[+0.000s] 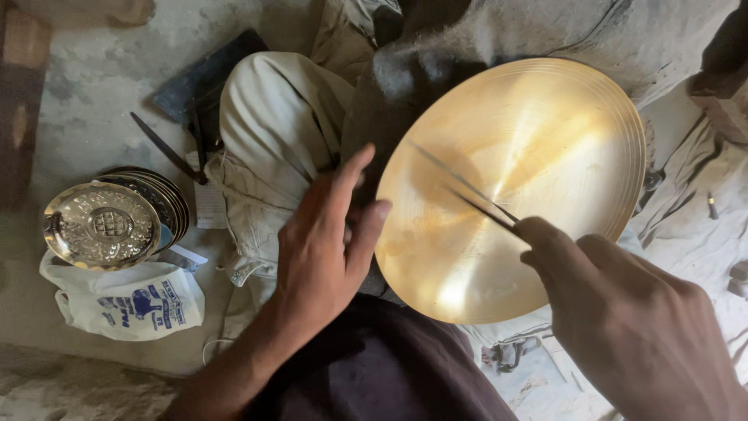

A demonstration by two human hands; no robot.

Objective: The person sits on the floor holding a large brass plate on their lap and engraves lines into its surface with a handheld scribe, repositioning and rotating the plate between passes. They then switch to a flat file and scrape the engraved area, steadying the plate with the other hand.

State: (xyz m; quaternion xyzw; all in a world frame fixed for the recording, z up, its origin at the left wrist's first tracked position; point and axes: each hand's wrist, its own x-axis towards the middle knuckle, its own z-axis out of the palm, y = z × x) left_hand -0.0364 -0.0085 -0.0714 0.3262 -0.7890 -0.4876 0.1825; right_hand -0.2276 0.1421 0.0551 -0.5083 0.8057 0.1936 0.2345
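Gripping a thin metal tool point(467, 191), my right hand point(631, 320) is closed around its handle end, and the point lies across the face of the brass plate point(514, 187). My left hand point(327, 242) is open, fingers loosely spread, touching the plate's left rim and holding nothing. The plate rests tilted on my lap. Farther left on the floor sits a stack of embossed plates point(105, 222) over a white bag point(128, 300).

We steady the brass plate point(514, 187) with our left hand point(327, 242); our right hand point(623, 320) holds a thin tool point(467, 195) against it.
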